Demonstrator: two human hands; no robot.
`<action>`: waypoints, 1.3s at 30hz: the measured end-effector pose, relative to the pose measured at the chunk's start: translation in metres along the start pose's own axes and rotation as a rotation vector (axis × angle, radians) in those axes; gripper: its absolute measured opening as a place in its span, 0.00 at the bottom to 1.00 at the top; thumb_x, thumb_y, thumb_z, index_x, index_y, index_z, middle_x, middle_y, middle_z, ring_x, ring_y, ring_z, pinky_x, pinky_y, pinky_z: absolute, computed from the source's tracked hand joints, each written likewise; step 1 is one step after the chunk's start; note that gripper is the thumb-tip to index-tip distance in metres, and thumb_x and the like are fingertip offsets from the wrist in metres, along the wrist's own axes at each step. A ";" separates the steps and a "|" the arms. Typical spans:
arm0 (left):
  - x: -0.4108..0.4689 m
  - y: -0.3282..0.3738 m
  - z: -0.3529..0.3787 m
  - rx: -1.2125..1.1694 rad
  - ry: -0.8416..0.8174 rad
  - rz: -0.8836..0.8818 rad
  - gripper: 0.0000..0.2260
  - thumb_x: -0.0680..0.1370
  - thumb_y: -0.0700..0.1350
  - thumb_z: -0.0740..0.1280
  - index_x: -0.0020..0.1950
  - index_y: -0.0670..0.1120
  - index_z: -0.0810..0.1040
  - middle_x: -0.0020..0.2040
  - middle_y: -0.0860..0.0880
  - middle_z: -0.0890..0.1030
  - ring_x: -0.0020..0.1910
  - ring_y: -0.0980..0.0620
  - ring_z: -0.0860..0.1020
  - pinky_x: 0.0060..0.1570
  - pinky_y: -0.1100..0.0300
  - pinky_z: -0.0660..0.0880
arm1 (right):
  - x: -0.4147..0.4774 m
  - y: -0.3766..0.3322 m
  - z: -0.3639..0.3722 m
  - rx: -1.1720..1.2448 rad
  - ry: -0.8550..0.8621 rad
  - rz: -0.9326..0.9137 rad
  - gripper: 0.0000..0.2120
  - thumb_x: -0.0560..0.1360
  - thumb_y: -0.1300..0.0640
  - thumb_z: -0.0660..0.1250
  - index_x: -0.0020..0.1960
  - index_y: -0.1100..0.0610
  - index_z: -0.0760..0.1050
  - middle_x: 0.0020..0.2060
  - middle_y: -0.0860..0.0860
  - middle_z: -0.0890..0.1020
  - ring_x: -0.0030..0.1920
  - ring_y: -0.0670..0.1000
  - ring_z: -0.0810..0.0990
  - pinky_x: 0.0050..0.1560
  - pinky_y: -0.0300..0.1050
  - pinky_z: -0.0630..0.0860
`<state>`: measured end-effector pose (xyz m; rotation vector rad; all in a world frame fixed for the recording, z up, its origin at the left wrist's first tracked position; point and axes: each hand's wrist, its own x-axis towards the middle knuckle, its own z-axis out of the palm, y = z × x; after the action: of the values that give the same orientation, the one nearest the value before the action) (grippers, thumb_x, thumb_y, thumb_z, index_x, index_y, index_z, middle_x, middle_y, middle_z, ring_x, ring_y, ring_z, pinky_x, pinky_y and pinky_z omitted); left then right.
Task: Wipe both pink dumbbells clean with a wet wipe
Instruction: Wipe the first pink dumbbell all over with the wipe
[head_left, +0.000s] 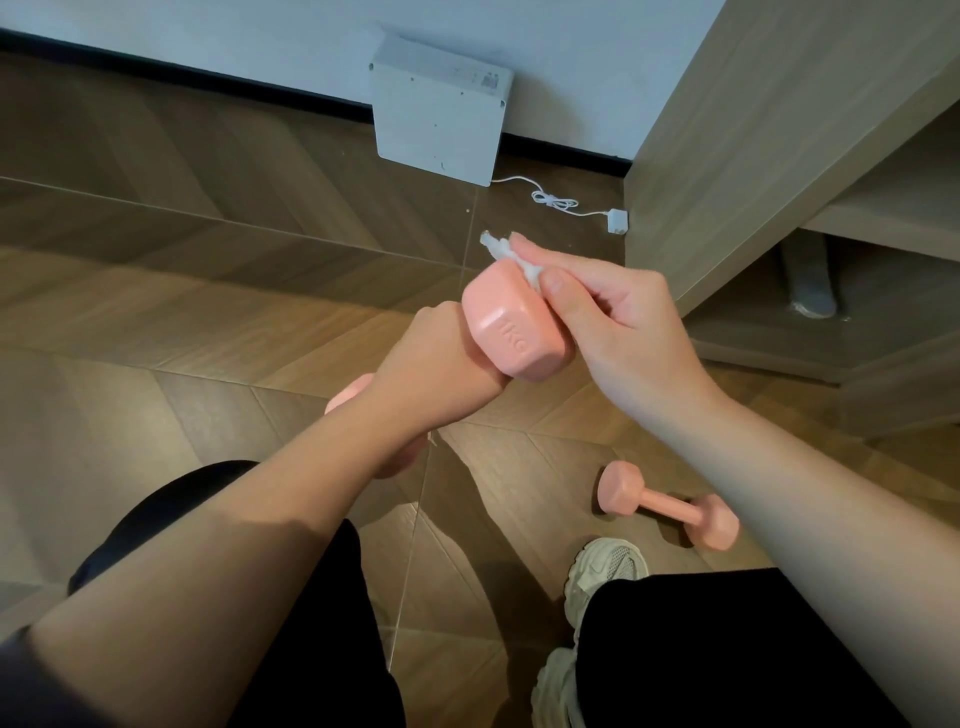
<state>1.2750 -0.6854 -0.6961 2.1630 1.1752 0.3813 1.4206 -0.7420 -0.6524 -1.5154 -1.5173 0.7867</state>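
My left hand (436, 364) grips the handle of a pink dumbbell (514, 327) and holds it up in front of me. One head points away from me; the other head shows below my wrist. My right hand (613, 317) pinches a crumpled white wet wipe (506, 254) against the far side of the upper head. The handle is hidden inside my left fist. A second pink dumbbell (670, 506) lies on the wooden floor to the lower right, beside my shoe.
A white flat box (439, 109) leans against the wall ahead. Its white cable and plug (615, 221) trail along the floor. A wooden cabinet (779, 156) with open shelves stands at the right. My legs and pale sneakers (602, 577) fill the bottom.
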 end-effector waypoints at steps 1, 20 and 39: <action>0.001 -0.001 0.000 0.008 0.006 -0.002 0.06 0.75 0.42 0.65 0.43 0.40 0.77 0.37 0.43 0.80 0.37 0.42 0.78 0.39 0.51 0.74 | -0.001 -0.002 0.001 0.014 -0.013 -0.025 0.14 0.82 0.59 0.60 0.66 0.57 0.75 0.64 0.47 0.78 0.66 0.40 0.74 0.64 0.36 0.72; -0.003 -0.004 -0.009 -0.527 0.090 -0.115 0.09 0.72 0.42 0.68 0.33 0.49 0.71 0.22 0.57 0.72 0.24 0.60 0.67 0.27 0.64 0.66 | -0.001 0.002 -0.002 0.030 0.070 0.049 0.14 0.82 0.61 0.59 0.65 0.57 0.77 0.61 0.46 0.81 0.61 0.38 0.77 0.63 0.37 0.73; 0.003 0.001 0.001 -0.735 0.034 -0.474 0.08 0.74 0.39 0.66 0.35 0.44 0.73 0.22 0.50 0.67 0.20 0.52 0.63 0.21 0.64 0.60 | -0.008 0.001 0.003 -0.127 -0.010 -0.181 0.15 0.81 0.62 0.60 0.66 0.59 0.75 0.66 0.52 0.77 0.70 0.45 0.72 0.74 0.57 0.63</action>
<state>1.2779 -0.6835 -0.6960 1.2171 1.2647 0.5327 1.4181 -0.7499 -0.6556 -1.4421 -1.7122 0.6028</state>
